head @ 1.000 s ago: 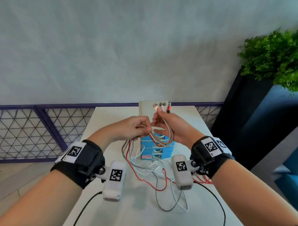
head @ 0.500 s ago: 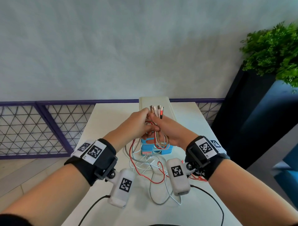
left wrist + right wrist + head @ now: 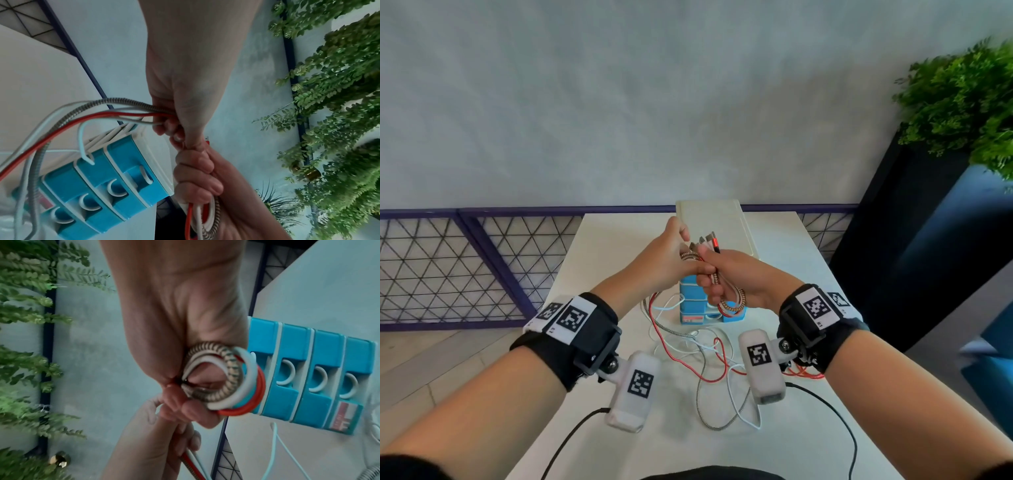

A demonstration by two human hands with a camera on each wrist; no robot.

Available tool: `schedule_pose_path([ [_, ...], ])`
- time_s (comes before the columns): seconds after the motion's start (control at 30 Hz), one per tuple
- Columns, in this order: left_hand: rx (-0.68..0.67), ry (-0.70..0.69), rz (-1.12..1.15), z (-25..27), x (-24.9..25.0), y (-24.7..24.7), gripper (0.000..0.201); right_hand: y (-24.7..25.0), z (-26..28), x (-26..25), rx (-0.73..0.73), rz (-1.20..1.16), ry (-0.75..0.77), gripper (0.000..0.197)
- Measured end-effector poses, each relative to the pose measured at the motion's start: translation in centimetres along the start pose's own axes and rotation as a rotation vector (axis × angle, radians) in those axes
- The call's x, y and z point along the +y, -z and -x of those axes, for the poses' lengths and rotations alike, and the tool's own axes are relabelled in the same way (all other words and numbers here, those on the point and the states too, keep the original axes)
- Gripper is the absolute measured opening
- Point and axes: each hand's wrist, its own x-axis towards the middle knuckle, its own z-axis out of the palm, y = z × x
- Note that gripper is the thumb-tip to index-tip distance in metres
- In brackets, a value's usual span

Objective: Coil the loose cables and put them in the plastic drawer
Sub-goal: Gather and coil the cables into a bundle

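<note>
Both hands meet above the table (image 3: 606, 246), over a small blue plastic drawer unit (image 3: 693, 305) with several white-handled drawers (image 3: 308, 378). My right hand (image 3: 726, 277) grips a small coil of cables (image 3: 226, 378): a braided, a white and a red one looped together. Their connector ends (image 3: 709, 240) stick up past the thumb. My left hand (image 3: 671, 257) grips the trailing strands (image 3: 115, 112) just beside the right fist. The loose tails (image 3: 698, 349) hang down and lie tangled on the table before the drawer unit. All drawers look closed.
A beige box (image 3: 712, 219) stands behind the drawer unit. A dark planter with green foliage (image 3: 962, 102) is close on the right. A purple mesh railing (image 3: 482, 260) runs behind the table. Black wrist-camera leads (image 3: 571, 438) trail over the near edge.
My left hand has swung from left of the coil up and over the right hand, carrying the strands with it. The tails on the table have drawn in towards the hands.
</note>
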Motion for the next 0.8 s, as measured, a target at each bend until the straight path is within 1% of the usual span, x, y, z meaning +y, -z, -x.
schedule_pose_path([
  [0.07,-0.012,0.045,-0.002,-0.1,-0.1,0.0,0.056,0.1,0.0,0.0,0.031,0.084,0.007,0.048],
  [0.13,-0.072,0.163,-0.047,-0.3,-0.1,0.3,0.055,0.1,0.1,-0.1,0.031,0.127,-0.008,0.047],
  [0.17,-0.14,0.215,-0.09,-0.4,-0.1,0.6,0.051,0.1,0.1,-0.2,0.028,0.143,-0.014,0.046],
  [0.23,-0.316,0.252,-0.145,-0.3,0.0,1.1,0.042,-0.1,0.1,-0.4,0.049,0.148,-0.007,0.044],
  [0.27,-0.41,0.255,-0.115,-0.1,0.0,1.4,0.045,0.0,0.0,-0.5,0.073,0.128,0.006,0.042],
  [0.3,-0.495,0.259,-0.031,0.1,-0.3,1.6,0.051,0.1,0.0,-0.8,0.098,0.093,0.023,0.038],
  [0.33,-0.556,0.267,0.107,0.4,-0.8,1.8,0.054,0.4,0.1,-1.0,0.116,0.048,0.037,0.034],
  [0.37,-0.585,0.276,0.275,0.7,-1.3,1.9,0.057,0.7,0.2,-1.2,0.124,0.005,0.043,0.031],
  [0.43,-0.587,0.272,0.529,1.1,-1.9,2.0,0.063,1.3,0.5,-1.6,0.128,-0.029,0.046,0.028],
  [0.47,-0.574,0.268,0.582,1.1,-2.0,1.9,0.065,1.4,0.6,-1.6,0.132,-0.022,0.046,0.028],
  [0.53,-0.525,0.268,0.619,1.3,-1.6,1.3,0.062,1.1,0.5,-1.7,0.145,0.009,0.051,0.026],
  [0.6,-0.439,0.281,0.638,1.5,-1.1,0.8,0.052,0.7,0.4,-1.8,0.157,0.022,0.067,0.026],
  [0.67,-0.35,0.265,0.653,1.4,-1.1,0.7,0.044,0.6,0.4,-1.9,0.144,0.025,0.06,0.031],
  [0.73,-0.286,0.234,0.668,1.3,-1.2,0.9,0.041,0.7,0.6,-1.9,0.091,0.023,0.008,0.036],
  [0.8,-0.287,0.21,0.667,1.3,-1.3,1.1,0.041,1.0,0.9,-1.8,0.046,0.013,-0.047,0.039],
])
